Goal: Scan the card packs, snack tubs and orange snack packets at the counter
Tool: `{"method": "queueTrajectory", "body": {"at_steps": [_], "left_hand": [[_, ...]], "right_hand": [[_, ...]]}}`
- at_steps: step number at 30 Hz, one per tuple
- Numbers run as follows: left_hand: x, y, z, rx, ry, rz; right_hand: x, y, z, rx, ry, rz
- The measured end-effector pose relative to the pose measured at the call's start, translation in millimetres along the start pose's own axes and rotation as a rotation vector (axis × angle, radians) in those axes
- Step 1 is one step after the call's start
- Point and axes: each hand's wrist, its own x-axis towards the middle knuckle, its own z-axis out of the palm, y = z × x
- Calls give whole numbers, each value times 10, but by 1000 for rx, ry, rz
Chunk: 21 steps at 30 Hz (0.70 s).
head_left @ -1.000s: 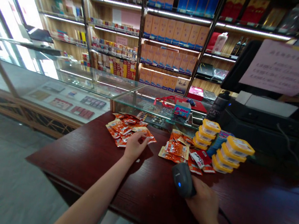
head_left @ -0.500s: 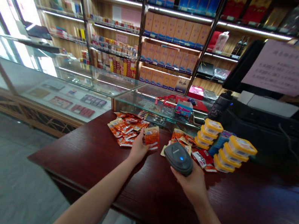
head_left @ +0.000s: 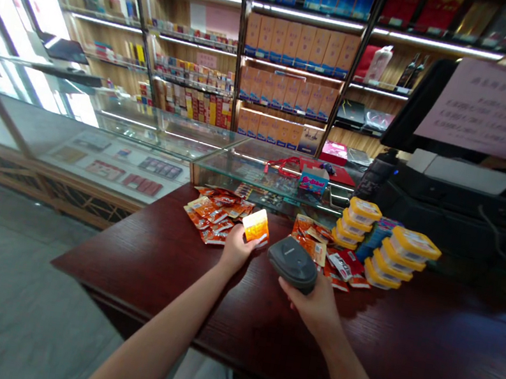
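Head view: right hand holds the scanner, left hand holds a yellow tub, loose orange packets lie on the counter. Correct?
One error: the left hand holds an orange packet, not a yellow tub; the head view shows it. The rest stands: the right hand holds the scanner, and loose orange packets lie on the counter.

Left hand [head_left: 235, 251]: orange foil packet [head_left: 257, 226] in grip. Heap of orange foil packets [head_left: 214, 214] just left of that grip, on the dark red-brown wooden counter [head_left: 149, 256]. Right hand [head_left: 316, 300]: dark grey plastic scanner [head_left: 293, 263] in grip, right of the held packet. Second pile of orange foil packets [head_left: 311, 230] just beyond scanner grip; two stacks of yellow-lidded plastic tubs [head_left: 399, 259] right of that. Clear glass display case [head_left: 250, 164] beyond both grips.
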Motion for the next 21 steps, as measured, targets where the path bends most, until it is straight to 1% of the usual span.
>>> {"method": "queueTrajectory", "body": {"at_steps": [3,9,11,14,16,19,21], "left_hand": [[4,-24,9,6,-4,26],[3,14,1,1,3,-2],[4,43,-7,-3,21,-29],[10,63,-14,-38,31,-51],[15,58,-13,-91,38,-50],[19,43,-2,-204,51,-61],[22,36,10,-275,59,-85]], "right_hand": [[-9,-46,-22,20,-52,40],[-34,-80,-43,17,-72,52],[-32,-62,-33,5,-68,41],[-27,-20,-28,-44,-54,-23],[-39,20,-54,-168,-39,-56],[-95,111,-151,-522,-23,-49],[-148,205,-232,-736,-35,-78]]}}
